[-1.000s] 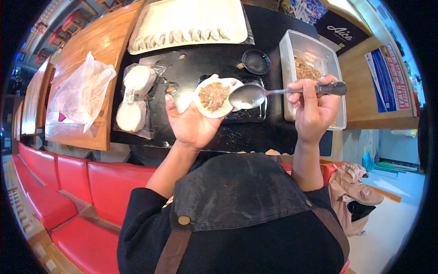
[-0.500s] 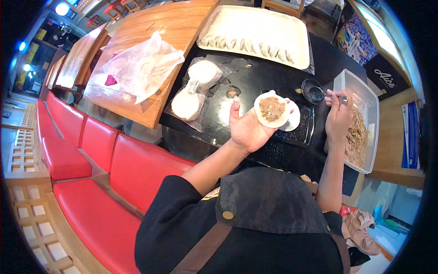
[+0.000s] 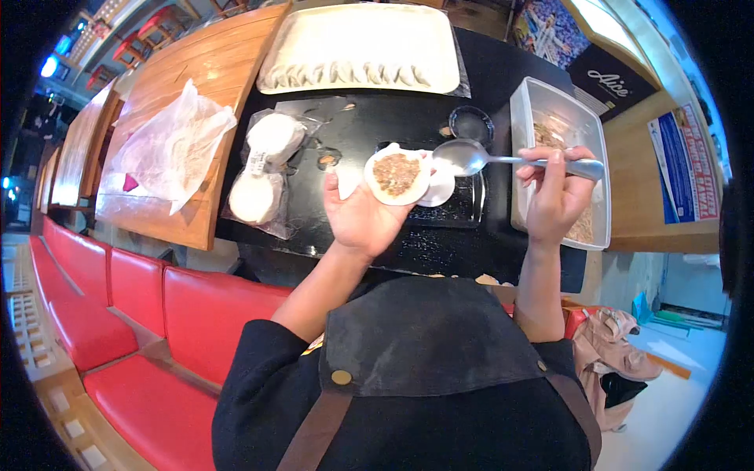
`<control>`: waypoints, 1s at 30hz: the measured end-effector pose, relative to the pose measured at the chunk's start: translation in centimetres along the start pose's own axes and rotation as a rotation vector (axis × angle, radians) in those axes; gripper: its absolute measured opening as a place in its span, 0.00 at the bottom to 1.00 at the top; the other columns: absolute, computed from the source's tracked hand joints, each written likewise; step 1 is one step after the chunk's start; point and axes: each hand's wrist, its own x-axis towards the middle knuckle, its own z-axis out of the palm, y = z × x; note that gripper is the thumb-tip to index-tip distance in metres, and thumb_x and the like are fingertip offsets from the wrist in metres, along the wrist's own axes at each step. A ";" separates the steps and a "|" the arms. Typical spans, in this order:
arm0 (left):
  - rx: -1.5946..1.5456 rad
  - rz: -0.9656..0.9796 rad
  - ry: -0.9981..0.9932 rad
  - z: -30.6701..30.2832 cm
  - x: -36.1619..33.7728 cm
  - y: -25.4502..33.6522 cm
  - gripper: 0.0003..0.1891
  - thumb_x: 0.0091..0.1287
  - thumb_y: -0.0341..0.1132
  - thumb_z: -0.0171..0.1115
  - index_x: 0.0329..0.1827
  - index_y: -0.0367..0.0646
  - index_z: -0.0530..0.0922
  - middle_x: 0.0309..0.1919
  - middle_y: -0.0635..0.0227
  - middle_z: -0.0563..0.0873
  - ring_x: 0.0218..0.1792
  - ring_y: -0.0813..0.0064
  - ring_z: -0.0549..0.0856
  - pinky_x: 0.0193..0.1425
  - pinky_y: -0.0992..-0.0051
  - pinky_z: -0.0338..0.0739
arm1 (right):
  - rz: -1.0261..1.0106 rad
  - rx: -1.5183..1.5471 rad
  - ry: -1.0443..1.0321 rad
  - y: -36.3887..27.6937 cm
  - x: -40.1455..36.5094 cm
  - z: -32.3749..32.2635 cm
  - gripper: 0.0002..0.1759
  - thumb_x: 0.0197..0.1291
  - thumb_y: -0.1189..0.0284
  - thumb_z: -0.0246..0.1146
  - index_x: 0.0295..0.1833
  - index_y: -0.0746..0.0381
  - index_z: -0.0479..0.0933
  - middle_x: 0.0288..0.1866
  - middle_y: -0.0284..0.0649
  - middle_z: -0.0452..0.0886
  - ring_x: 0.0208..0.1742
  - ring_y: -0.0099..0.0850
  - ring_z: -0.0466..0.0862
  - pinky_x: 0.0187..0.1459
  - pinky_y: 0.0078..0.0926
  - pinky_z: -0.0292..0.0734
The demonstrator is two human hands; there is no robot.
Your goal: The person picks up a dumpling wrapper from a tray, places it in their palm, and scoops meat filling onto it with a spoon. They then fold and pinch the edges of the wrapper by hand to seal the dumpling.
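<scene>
On my left hand [image 3: 361, 221] rests a round dough wrapper [image 3: 397, 177] with brown meat filling spread over its middle. My right hand [image 3: 559, 192] grips the handle of a metal spoon [image 3: 462, 158], whose bowl hangs just right of the wrapper. Plain white wrappers [image 3: 440, 188] lie on the black table behind the filled one. A small dark bowl [image 3: 471, 125] stands beyond the spoon. Under and behind my right hand is a clear plastic tub [image 3: 605, 200] holding filling.
A cream tray [image 3: 357, 39] with a row of several dumplings lies at the back. Two bagged stacks of wrappers [image 3: 255, 198] are at the left of the black table. A plastic sheet [image 3: 177, 149] covers part of the wooden table [image 3: 228, 71].
The view has shifted, so the table items appear further left. My right hand has brought the spoon from beside the small bowl to the edge of the wrapper.
</scene>
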 end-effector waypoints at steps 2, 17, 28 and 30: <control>-0.018 0.024 0.032 0.1 -0.1 0.0 0.52 0.55 0.68 0.51 0.68 0.30 0.53 0.68 0.39 0.55 0.70 0.46 0.56 0.72 0.50 0.50 | 0.027 -0.009 -0.038 -0.4 -0.8 0.0 0.06 0.69 0.75 0.45 0.48 0.62 0.55 0.34 0.49 0.81 0.24 0.21 0.77 0.27 0.13 0.70; 0.084 -0.085 0.006 0.8 -0.5 0.2 0.53 0.52 0.70 0.51 0.70 0.35 0.53 0.68 0.48 0.61 0.68 0.51 0.62 0.70 0.49 0.55 | -0.006 -0.009 -0.018 -0.6 -0.4 -1.4 0.06 0.69 0.75 0.46 0.48 0.61 0.57 0.34 0.48 0.80 0.26 0.21 0.77 0.29 0.14 0.71; 0.095 -0.240 -0.099 -0.7 -0.7 0.4 0.52 0.57 0.72 0.42 0.69 0.30 0.54 0.68 0.50 0.61 0.69 0.55 0.62 0.74 0.61 0.49 | -0.357 -1.049 -0.276 0.3 -5.8 -13.5 0.10 0.51 0.86 0.58 0.40 0.65 0.74 0.44 0.44 0.82 0.43 0.41 0.82 0.46 0.32 0.76; 0.211 -0.298 -0.057 -0.3 -0.3 0.3 0.51 0.58 0.70 0.41 0.70 0.31 0.53 0.68 0.49 0.61 0.68 0.55 0.63 0.73 0.61 0.51 | -0.275 -1.056 -0.350 -0.4 -7.0 -13.3 0.12 0.48 0.87 0.57 0.40 0.65 0.75 0.45 0.44 0.82 0.46 0.43 0.81 0.49 0.35 0.75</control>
